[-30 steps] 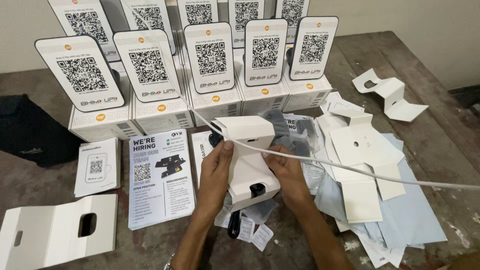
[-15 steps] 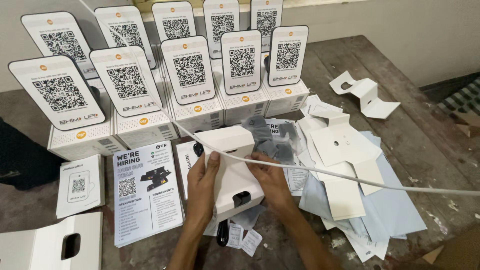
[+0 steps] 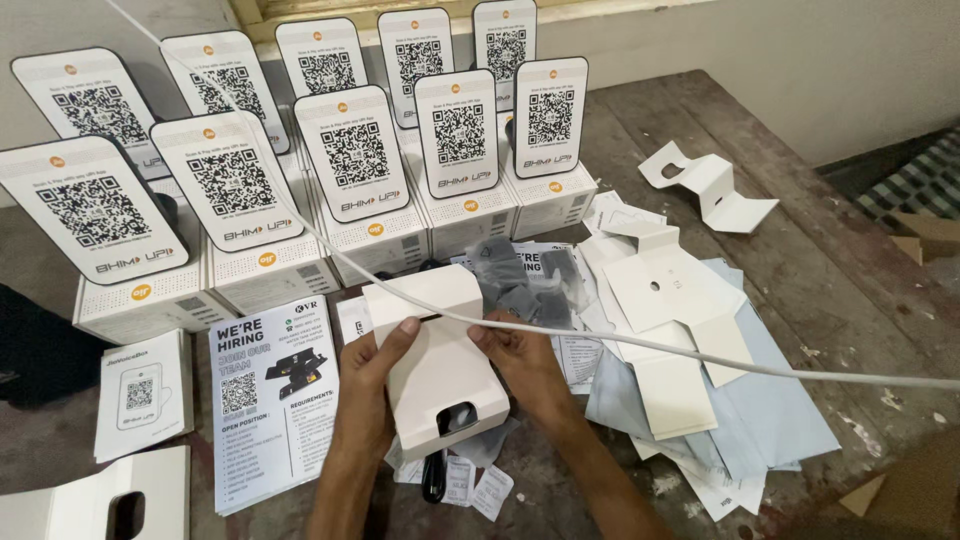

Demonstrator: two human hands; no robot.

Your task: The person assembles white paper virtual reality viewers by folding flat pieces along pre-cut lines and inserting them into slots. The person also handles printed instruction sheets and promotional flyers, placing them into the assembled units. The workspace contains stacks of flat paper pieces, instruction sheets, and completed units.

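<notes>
Both hands, left hand (image 3: 372, 372) and right hand (image 3: 527, 362), have their fingers wrapped around a folded white cardboard insert (image 3: 440, 362), held just above the worktop (image 3: 800, 270) in front of the boxed code stands (image 3: 350, 160).

A white folded cardboard insert (image 3: 440, 365) is held flat and slightly tilted just above the surface (image 3: 830, 290), its cut-out notch at the near edge, its far end folded upward.

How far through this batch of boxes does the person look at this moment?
Done: about ten white boxes stand in rows, each topped with a code stand. In hand: left hand and right hand grip a white cardboard insert. Left: loose inserts and leaflets remain.
</notes>
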